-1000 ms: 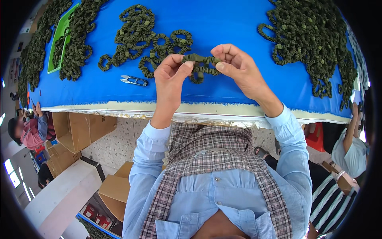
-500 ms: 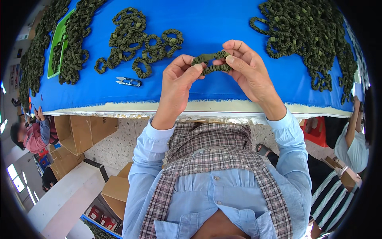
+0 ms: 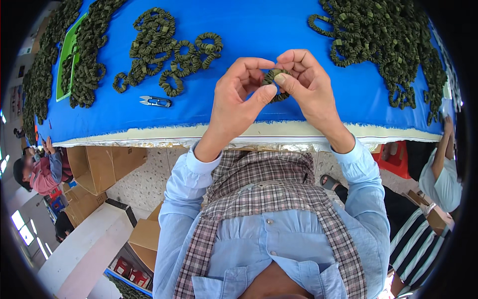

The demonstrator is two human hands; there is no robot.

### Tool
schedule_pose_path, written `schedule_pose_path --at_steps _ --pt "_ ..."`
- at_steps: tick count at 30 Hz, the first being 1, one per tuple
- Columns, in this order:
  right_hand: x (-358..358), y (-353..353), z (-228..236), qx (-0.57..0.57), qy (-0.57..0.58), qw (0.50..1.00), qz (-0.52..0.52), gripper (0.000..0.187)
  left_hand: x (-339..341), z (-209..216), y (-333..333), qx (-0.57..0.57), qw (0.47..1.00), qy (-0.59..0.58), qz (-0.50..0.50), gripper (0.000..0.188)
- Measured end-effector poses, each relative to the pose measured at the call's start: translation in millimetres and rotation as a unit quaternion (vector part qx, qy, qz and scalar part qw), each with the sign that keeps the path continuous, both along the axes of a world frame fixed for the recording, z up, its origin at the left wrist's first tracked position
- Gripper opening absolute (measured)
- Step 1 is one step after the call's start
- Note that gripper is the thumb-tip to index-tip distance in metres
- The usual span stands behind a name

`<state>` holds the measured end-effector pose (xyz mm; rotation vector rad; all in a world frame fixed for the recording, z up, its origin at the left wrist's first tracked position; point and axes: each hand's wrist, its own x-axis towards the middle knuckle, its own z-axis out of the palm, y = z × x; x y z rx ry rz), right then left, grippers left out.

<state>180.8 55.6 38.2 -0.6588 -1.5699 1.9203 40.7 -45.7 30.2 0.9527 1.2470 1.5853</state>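
Observation:
A dark green gathered scrunchie (image 3: 271, 76) is up over the near edge of the blue table, bunched between my two hands. My right hand (image 3: 312, 92) pinches it, thumb on top and fingers curled behind. From the other side my left hand (image 3: 238, 99) curls round it, its thumb at the scrunchie's lower edge and its index finger arched above; the inner fingertips are partly hidden. A small pair of thread snips (image 3: 156, 101) lies on the cloth left of my left hand. Beyond them sits a cluster of similar scrunchies (image 3: 152, 42).
A large scrunchie heap (image 3: 373, 35) covers the far right. More surround a green tray (image 3: 64, 77) at far left. Blue cloth (image 3: 249, 25) lies between the heaps. Cardboard boxes (image 3: 112, 167) stand below the table at left. Other people work at both sides.
The scrunchie was stretched wide between both hands; now it is bunched together. My left hand has moved right, toward my right hand, and its thumb and index finger have spread.

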Motion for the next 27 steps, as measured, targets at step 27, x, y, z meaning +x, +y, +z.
schedule_pose_path --at_steps 27 --pt "32.4 17.4 -3.5 -0.220 0.058 0.973 0.032 0.032 16.9 6.6 2.8 -0.051 0.981 0.174 0.064 0.019"
